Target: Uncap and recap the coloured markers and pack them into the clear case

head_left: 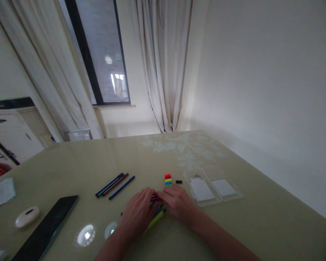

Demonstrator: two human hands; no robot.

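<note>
My left hand and my right hand meet at the fingertips low over the table, both closed. Between the fingertips shows a bit of a dark red pen, mostly hidden by the fingers. Below them lie a yellow-green marker and a blue pen, partly covered by my left hand. Just beyond my right hand is a small strip of red, yellow, green and blue sticky tabs. A short black piece, perhaps a cap, lies beside it.
Several pens lie at an angle further left, a blue pen apart from them. An open clear plastic case with white cards is at the right. Toward the left are a clear round dish, a dark tablet and a white oval object.
</note>
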